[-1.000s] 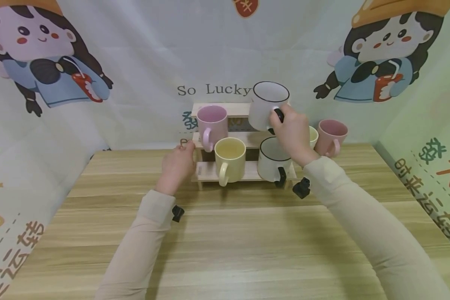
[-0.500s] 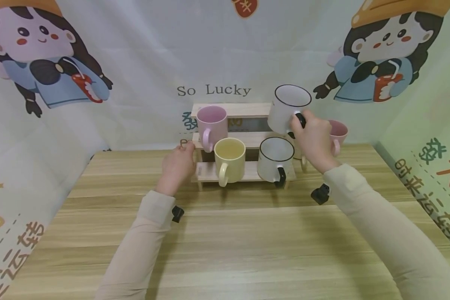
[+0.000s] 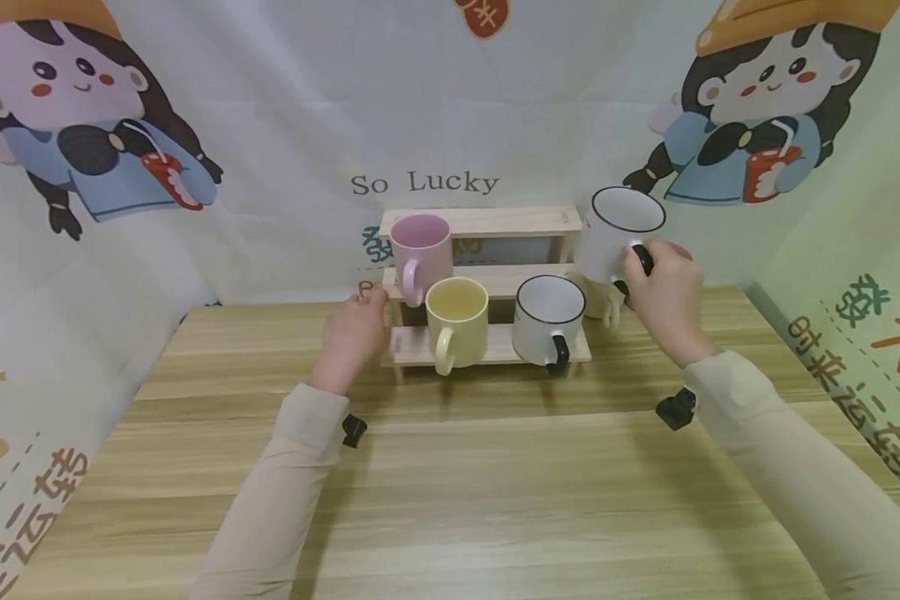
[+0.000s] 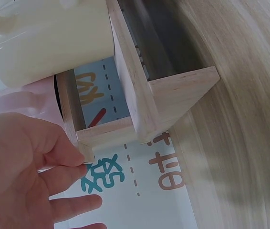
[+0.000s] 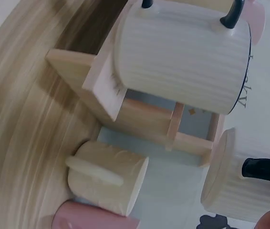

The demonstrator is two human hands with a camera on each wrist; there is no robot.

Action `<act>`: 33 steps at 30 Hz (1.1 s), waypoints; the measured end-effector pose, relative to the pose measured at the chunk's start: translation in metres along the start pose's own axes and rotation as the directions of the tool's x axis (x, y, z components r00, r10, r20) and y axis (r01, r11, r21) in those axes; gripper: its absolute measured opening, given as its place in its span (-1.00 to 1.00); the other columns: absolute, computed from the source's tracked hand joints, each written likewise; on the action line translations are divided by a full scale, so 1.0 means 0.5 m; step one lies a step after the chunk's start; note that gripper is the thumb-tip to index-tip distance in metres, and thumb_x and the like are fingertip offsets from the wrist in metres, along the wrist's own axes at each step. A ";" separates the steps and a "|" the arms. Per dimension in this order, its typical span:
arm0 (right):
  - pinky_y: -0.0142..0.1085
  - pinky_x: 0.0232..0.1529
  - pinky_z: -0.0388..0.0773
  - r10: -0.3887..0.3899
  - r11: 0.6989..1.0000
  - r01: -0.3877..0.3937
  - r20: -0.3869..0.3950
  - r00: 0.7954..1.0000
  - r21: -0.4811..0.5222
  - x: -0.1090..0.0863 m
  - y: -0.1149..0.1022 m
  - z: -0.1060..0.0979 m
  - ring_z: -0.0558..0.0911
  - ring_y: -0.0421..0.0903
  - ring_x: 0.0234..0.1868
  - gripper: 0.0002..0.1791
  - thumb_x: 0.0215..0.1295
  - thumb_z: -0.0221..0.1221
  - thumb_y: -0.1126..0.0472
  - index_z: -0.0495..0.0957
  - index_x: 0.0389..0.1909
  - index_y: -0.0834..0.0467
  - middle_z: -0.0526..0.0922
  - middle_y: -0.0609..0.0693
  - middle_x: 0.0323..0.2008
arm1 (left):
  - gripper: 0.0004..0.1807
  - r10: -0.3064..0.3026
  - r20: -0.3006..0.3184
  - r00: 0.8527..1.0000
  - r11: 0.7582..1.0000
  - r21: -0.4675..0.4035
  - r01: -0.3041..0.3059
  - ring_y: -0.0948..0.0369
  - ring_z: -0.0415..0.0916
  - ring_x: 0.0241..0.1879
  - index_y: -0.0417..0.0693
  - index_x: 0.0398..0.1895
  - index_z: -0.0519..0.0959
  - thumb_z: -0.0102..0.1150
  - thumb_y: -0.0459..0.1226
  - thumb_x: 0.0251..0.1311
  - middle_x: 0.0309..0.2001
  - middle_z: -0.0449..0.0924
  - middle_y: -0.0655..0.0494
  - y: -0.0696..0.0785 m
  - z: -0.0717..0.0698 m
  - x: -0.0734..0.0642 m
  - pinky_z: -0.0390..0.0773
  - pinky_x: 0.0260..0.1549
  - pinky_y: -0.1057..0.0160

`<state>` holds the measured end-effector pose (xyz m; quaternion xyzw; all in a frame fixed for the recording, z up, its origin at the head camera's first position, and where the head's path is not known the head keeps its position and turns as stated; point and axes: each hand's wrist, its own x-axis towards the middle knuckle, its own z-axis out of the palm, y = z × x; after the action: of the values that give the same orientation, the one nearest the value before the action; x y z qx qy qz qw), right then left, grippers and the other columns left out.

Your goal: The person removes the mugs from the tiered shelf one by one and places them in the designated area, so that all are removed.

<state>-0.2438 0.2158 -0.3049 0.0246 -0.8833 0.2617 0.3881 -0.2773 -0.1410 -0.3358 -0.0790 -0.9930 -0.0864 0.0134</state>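
Observation:
My right hand (image 3: 667, 296) grips the black handle of a white mug (image 3: 607, 242) with a dark rim, raised past the right end of a small three-tier wooden rack (image 3: 487, 221). In the right wrist view this mug (image 5: 221, 191) hangs beside the rack. My left hand (image 3: 354, 333) pinches the left end of the rack's middle tier between thumb and forefinger; the other fingers extend beyond it in the left wrist view. A pink mug (image 3: 427, 258) sits on the middle tier. The bottom tier bears a yellow mug (image 3: 468, 321) and a second white mug (image 3: 540, 329) with a black handle.
A cream mug (image 5: 106, 171) and a darker pink mug (image 5: 92, 217) stand on the wooden table (image 3: 450, 483), right of the rack. My right hand and its mug mostly cover them in the head view. A printed cloth (image 3: 285, 100) hangs behind.
My right hand has carried the white mug rightward and slightly down, from in front of the top tier to past the rack's right end. My left hand stays at the rack.

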 end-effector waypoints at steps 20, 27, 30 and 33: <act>-0.31 -0.70 0.06 -0.018 0.998 0.017 -0.008 1.000 -0.054 -0.056 0.087 -0.016 0.24 0.01 -0.75 -0.67 0.23 0.05 0.34 0.24 -0.70 0.25 0.25 0.05 -0.80 | -0.48 0.020 -0.022 1.000 1.000 0.004 -0.020 -0.14 0.50 0.03 -0.20 0.27 0.26 0.05 -0.31 0.23 0.08 0.53 -0.28 -0.004 0.004 0.001 0.63 -0.29 -0.02; -0.29 -0.70 0.07 0.019 0.997 -0.018 0.013 1.000 -0.080 -0.075 0.104 -0.019 0.28 0.06 -0.74 -0.69 0.24 0.05 0.31 0.28 -0.67 0.28 0.33 0.13 -0.78 | -0.46 0.019 -0.022 1.000 1.000 -0.006 -0.020 -0.17 0.47 0.08 -0.21 0.28 0.25 0.04 -0.33 0.21 0.12 0.51 -0.30 -0.003 0.001 0.001 0.63 -0.27 -0.05; -0.29 -0.70 0.06 0.009 0.995 -0.008 0.016 1.000 -0.096 -0.083 0.111 -0.019 0.29 0.09 -0.75 -0.69 0.23 0.05 0.31 0.28 -0.67 0.29 0.33 0.15 -0.79 | -0.44 0.018 -0.015 1.000 1.000 -0.001 -0.018 -0.18 0.43 0.15 -0.22 0.31 0.22 0.03 -0.33 0.22 0.15 0.48 -0.31 -0.002 0.001 0.001 0.62 -0.22 -0.10; -0.29 -0.72 0.05 -0.001 0.995 0.003 0.016 1.000 -0.104 -0.091 0.119 -0.016 0.29 0.09 -0.76 -0.69 0.22 0.06 0.33 0.27 -0.68 0.30 0.33 0.16 -0.80 | -0.41 0.012 -0.004 1.000 1.000 0.000 -0.012 -0.19 0.39 0.19 -0.22 0.33 0.20 0.03 -0.33 0.22 0.19 0.45 -0.31 -0.001 0.001 0.000 0.61 -0.17 -0.12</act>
<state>-0.2213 0.2636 -0.3584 0.0072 -0.8988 0.2149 0.3820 -0.2775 -0.1416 -0.3363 -0.0850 -0.9925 -0.0866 0.0157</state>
